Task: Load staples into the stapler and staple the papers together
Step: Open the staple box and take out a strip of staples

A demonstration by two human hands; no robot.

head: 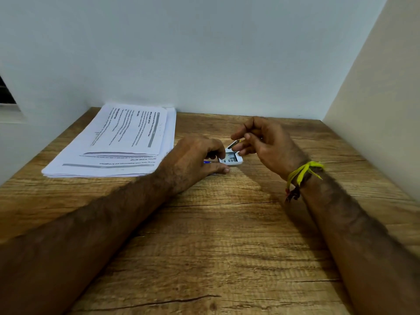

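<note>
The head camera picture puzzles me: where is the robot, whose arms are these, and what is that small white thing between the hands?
There is no robot here. A person wears a wide-angle camera on the head, so you look down along their own two bare arms at a wooden table.

The left hand holds down a small white box, probably the staple box. The right hand, with a yellow thread tied round its wrist, pinches the box's lifted flap above it.

A stack of printed papers lies at the far left, near the wall. A bit of blue shows under the left hand; I cannot tell what it is. No stapler is plainly visible.
</note>
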